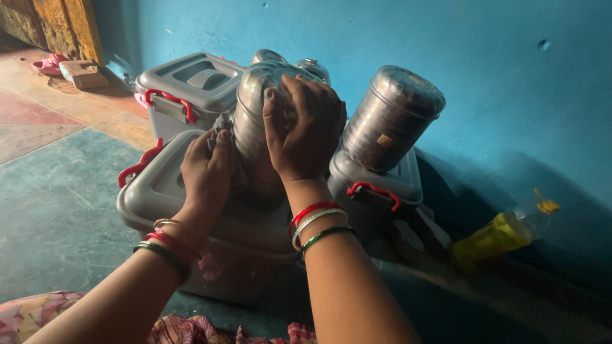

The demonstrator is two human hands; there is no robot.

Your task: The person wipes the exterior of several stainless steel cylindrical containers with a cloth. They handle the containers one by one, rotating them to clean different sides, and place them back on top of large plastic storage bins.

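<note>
While both hands work the steel jar [255, 121], status:
jar: upright on grey bin [150, 197], in front of blue wall [484, 57]
right hand [303, 130]: palm clamped over jar's top and side, fingers spread
left hand [205, 172]: presses cloth [220, 127] to jar's left flank, fingers closed on it
risk: smooth jar on a ridged lid; a hard sideways push could likely tip it toward second jar [392, 118]
bottle [503, 234]: lying right of bin, well apart

The wall [497, 38] is bright blue. The boxes [191, 79] are grey with red clips [167, 99] (the bottle [494, 237] is yellow). The tins [392, 118] are shiny silver
</note>
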